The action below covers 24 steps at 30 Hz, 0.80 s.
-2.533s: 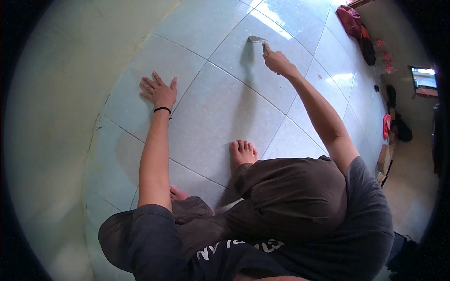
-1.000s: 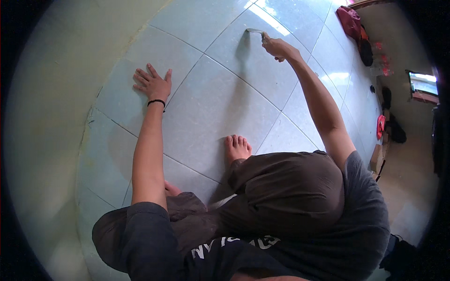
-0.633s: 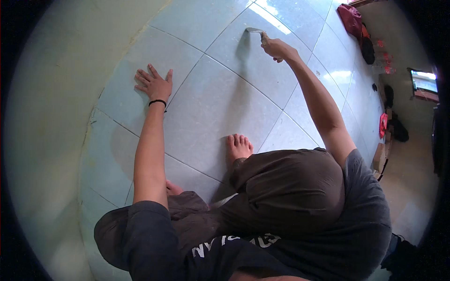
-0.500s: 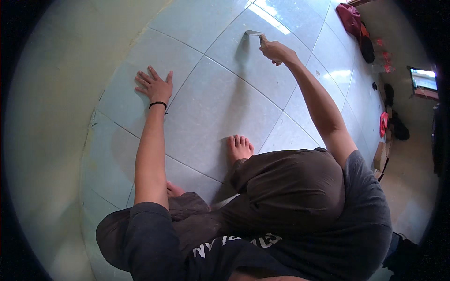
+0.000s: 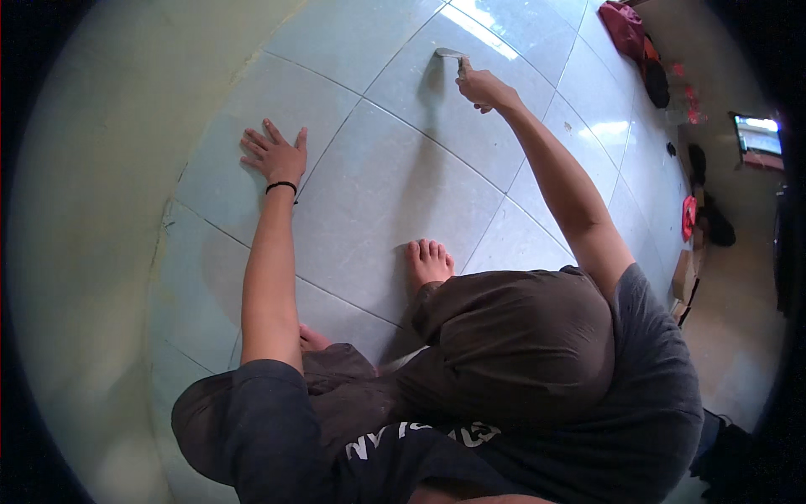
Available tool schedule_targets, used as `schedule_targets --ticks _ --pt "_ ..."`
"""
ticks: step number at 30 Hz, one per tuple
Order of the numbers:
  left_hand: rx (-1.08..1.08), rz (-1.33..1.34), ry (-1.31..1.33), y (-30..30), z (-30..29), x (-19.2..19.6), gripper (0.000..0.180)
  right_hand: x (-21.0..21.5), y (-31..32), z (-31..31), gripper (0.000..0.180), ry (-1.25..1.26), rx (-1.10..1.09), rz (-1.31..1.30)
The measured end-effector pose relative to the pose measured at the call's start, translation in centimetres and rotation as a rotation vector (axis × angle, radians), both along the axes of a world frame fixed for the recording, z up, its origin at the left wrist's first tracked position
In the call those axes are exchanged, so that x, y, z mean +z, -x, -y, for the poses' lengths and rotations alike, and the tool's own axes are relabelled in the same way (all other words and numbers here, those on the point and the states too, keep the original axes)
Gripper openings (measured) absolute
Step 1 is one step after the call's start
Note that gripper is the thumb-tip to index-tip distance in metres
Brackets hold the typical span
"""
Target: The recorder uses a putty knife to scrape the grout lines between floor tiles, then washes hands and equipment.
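Observation:
My left hand (image 5: 277, 155) rests flat on the pale tiled floor (image 5: 361, 202), fingers spread, with a dark band round the wrist. Reaching far ahead, my right hand (image 5: 487, 90) is closed round the handle of a scraper (image 5: 449, 53). Its thin metal blade points left, at or just above a tile; I cannot tell whether it touches. The handle is mostly hidden by my fingers.
A pale wall (image 5: 101, 210) rises along the left side. My bare foot (image 5: 430, 260) is on the tiles below the hands. Along the right wall lie a dark red bag (image 5: 623, 29), clear bottles (image 5: 690, 105) and a small red item (image 5: 688, 218).
My right hand has shifted slightly left and away from me, with the scraper still in it. The left hand keeps its place on the floor.

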State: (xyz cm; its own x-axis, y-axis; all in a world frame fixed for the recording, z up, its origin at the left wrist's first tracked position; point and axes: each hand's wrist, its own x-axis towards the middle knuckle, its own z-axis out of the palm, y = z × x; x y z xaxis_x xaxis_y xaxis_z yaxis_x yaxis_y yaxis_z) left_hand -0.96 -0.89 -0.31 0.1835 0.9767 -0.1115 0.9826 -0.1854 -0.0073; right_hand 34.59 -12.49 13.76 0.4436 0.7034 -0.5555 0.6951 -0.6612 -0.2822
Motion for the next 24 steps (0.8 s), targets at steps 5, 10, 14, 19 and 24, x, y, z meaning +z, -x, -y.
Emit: schedule_targets --ticks 5,10,14,19,24 --pt "-0.001 -0.031 0.017 -0.2 0.0 0.2 0.088 -1.0 1.6 0.1 0.066 0.006 0.019 0.043" --pt "-0.053 -0.199 -0.061 -4.1 0.3 1.0 0.07 -0.4 1.5 -1.4 0.073 -0.128 -0.089 0.006" --pt "-0.305 -0.144 -0.06 -7.8 2.6 2.4 0.061 -0.6 2.8 0.1 0.074 -0.066 -0.041 0.023" --pt "-0.457 0.142 -0.067 -8.1 4.0 0.2 0.062 -1.2 -0.3 -0.6 0.075 -0.161 -0.114 0.002" --pt "-0.488 0.122 -0.039 -6.4 3.4 -0.2 0.067 -2.0 0.5 -0.5 0.072 -0.076 -0.107 -0.017"
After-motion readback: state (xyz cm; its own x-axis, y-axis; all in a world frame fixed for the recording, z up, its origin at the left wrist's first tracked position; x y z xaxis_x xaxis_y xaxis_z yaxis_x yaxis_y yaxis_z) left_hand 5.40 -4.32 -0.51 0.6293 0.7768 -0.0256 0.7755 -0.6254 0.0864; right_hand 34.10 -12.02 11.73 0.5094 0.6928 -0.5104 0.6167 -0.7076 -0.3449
